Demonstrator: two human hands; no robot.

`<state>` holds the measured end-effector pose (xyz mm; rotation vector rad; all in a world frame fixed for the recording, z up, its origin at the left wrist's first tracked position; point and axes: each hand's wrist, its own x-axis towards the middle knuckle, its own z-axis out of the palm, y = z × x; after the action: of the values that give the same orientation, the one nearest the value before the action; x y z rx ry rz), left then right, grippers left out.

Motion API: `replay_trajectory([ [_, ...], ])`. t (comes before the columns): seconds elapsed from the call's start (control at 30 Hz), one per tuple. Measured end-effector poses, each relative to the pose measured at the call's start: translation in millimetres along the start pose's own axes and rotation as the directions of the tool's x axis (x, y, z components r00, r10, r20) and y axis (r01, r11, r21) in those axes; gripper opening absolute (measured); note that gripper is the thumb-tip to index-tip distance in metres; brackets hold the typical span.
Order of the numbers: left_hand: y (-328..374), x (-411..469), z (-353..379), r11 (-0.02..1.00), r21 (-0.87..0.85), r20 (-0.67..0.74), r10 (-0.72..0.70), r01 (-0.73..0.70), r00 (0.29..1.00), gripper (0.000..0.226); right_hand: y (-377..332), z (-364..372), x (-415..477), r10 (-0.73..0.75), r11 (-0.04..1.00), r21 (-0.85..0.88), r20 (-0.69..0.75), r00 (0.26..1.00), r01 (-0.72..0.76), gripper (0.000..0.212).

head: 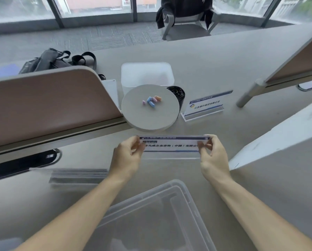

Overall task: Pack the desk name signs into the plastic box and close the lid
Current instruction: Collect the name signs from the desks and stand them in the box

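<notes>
I hold a clear acrylic desk name sign [171, 147] with blue-and-white print by its two ends, above the desk. My left hand [127, 156] pinches its left end and my right hand [212, 156] pinches its right end. A second name sign [205, 105] stands upright on the desk further back on the right. The clear plastic box [169, 189] sits open close to me, below my forearms. More flat clear signs [77, 175] lie stacked on the desk to the left of my left arm.
A round grey disc [149, 116] with several small coloured pieces stands behind the held sign, with a frosted white bin [147, 73] and a black roll [177, 92] behind it. Desk dividers rise at left [42, 105] and right [296, 60]. A black bag [48, 59] lies far left.
</notes>
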<state>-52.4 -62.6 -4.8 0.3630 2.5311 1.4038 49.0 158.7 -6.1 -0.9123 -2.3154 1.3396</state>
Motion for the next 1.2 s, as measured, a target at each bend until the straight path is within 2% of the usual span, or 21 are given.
replay_trajectory([
  [0.2,52,-28,-76,0.996,0.010,0.058,0.092,-0.093,0.994,0.015,-79,-37,-44,-0.104,0.994,0.037,-0.002,0.995,0.104,0.012],
  [0.3,88,-61,-139,0.987,0.030,0.042,0.155,-0.156,0.987,0.015,-135,-54,-70,-0.187,0.979,0.096,0.057,0.981,0.181,0.010],
  [0.5,134,-144,-295,0.985,0.137,0.030,0.098,-0.101,0.995,0.021,-259,-40,-138,-0.382,0.915,0.247,0.275,0.882,0.319,0.011],
  [0.6,141,-183,-359,0.971,0.188,-0.037,0.159,-0.149,0.987,0.009,-299,-12,-179,-0.414,0.896,0.320,0.354,0.839,0.308,0.010],
  [0.67,138,-208,-394,0.947,0.264,-0.092,0.211,-0.180,0.973,0.009,-318,11,-208,-0.439,0.886,0.338,0.396,0.807,0.316,0.008],
  [0.77,116,-244,-436,0.859,0.470,-0.054,0.260,-0.205,0.964,0.012,-347,50,-253,-0.474,0.874,0.335,0.436,0.765,0.352,0.007],
  [0.9,71,-286,-484,0.582,0.784,0.057,0.278,-0.215,0.959,0.020,-381,106,-328,-0.529,0.849,0.292,0.472,0.705,0.440,0.003],
  [0.97,51,-306,-505,0.508,0.838,0.096,0.222,-0.199,0.970,0.026,-391,137,-369,-0.551,0.834,0.290,0.494,0.673,0.470,0.004],
  [1.1,14,-340,-539,0.595,0.796,0.096,0.061,-0.114,0.993,0.031,-397,195,-425,-0.511,0.859,0.297,0.551,0.660,0.417,0.004],
  [1.2,-13,-356,-546,0.697,0.717,0.028,-0.068,0.027,0.997,0.030,-385,226,-449,-0.401,0.915,0.287,0.574,0.714,0.284,0.028],
])
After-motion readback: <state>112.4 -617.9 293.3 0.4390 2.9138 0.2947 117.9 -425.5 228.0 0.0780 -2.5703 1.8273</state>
